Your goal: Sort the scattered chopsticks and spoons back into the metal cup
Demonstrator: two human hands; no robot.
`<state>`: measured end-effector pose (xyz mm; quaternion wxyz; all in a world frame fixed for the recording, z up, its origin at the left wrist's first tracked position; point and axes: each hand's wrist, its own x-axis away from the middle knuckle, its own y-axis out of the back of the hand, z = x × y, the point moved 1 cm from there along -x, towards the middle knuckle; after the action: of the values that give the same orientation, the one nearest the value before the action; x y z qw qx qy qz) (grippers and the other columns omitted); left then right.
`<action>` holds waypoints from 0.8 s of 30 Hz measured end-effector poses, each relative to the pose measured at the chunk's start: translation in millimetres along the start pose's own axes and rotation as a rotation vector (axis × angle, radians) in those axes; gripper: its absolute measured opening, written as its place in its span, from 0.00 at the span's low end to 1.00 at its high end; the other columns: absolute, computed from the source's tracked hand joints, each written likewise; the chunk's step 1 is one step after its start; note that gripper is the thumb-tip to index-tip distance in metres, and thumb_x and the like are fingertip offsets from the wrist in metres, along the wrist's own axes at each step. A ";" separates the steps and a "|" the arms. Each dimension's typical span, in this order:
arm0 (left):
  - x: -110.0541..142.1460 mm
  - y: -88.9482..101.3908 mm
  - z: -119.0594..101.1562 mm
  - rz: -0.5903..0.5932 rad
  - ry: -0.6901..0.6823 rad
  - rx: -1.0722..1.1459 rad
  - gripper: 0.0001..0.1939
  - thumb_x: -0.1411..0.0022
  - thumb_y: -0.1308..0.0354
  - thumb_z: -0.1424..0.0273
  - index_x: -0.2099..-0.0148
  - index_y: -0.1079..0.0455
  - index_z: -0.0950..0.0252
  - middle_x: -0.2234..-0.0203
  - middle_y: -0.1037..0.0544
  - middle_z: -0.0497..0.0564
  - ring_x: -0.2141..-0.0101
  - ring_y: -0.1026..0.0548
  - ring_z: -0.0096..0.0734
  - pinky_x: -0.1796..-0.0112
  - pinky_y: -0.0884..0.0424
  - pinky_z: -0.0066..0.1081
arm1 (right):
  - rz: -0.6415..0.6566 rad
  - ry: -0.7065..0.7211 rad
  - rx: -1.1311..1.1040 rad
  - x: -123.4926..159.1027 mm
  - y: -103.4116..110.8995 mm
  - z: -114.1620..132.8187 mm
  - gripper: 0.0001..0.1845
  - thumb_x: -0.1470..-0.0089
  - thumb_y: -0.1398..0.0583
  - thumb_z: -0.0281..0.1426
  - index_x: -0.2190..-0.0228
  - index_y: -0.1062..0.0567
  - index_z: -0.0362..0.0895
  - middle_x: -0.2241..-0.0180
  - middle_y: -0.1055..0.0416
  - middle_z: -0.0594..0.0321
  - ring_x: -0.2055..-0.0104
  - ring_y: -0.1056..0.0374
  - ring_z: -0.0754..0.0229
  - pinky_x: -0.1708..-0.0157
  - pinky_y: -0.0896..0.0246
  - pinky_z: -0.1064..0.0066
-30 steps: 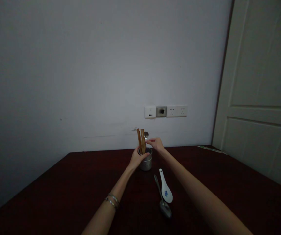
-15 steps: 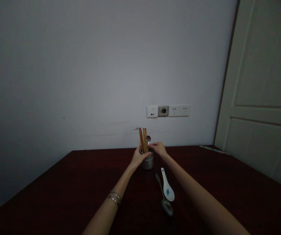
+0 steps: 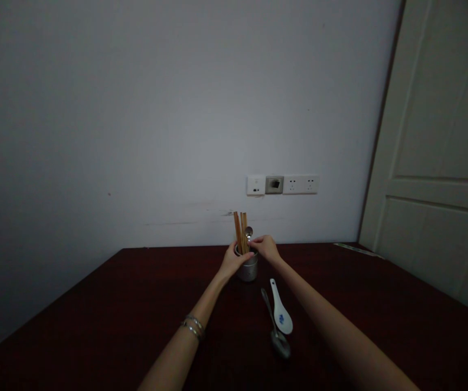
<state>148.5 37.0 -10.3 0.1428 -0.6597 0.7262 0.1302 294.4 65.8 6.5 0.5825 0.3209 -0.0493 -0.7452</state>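
A grey metal cup (image 3: 248, 270) stands upright on the dark red table, with several wooden chopsticks (image 3: 241, 233) upright in it. My left hand (image 3: 234, 260) is wrapped round the cup's left side and rim, thumb across the front. Behind the rim, my right hand (image 3: 265, 248) pinches a small metal spoon (image 3: 249, 231), its bowl upward beside the chopsticks; the lower end of its handle is hidden. Nearer to me lie a white ceramic spoon (image 3: 283, 320) with a blue mark and a metal spoon (image 3: 279, 344), side by side.
The dark red table (image 3: 95, 326) meets a pale wall carrying sockets (image 3: 300, 184) and a switch plate (image 3: 274, 184). A pale door (image 3: 441, 163) stands to the right. A thin flat strip (image 3: 358, 250) lies at the table's back right edge.
The whole view has shifted slightly, so everything appears a little further right. Both hands keep their hold, and the spoon stays beside the chopsticks.
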 end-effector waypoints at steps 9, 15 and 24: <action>-2.9 0.0 4.8 -0.005 0.008 0.056 0.32 0.63 0.31 0.69 0.53 0.34 0.69 0.58 0.26 0.59 0.57 0.29 0.39 0.54 0.37 0.36 | -0.028 0.035 0.160 2.0 1.9 6.4 0.12 0.61 0.39 0.35 0.77 0.20 0.40 0.77 0.25 0.57 0.74 0.30 0.58 0.75 0.44 0.74; -7.4 2.4 14.4 0.033 -0.022 0.079 0.34 0.61 0.32 0.68 0.50 0.37 0.68 0.58 0.26 0.58 0.57 0.28 0.38 0.53 0.37 0.37 | 0.007 0.035 0.205 0.4 6.0 5.2 0.13 0.59 0.40 0.36 0.75 0.20 0.39 0.77 0.24 0.57 0.74 0.30 0.60 0.76 0.44 0.75; -4.5 2.8 9.5 0.036 -0.008 0.085 0.34 0.60 0.32 0.68 0.49 0.37 0.68 0.57 0.27 0.59 0.56 0.29 0.39 0.53 0.37 0.38 | -0.073 0.024 0.064 9.6 30.6 -9.5 0.15 0.58 0.41 0.38 0.76 0.21 0.39 0.75 0.24 0.56 0.73 0.30 0.57 0.74 0.42 0.73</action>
<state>146.4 45.1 -17.4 0.1714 -0.6394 0.7422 0.1044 324.0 50.2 8.7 0.5449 0.3497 -0.0541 -0.7602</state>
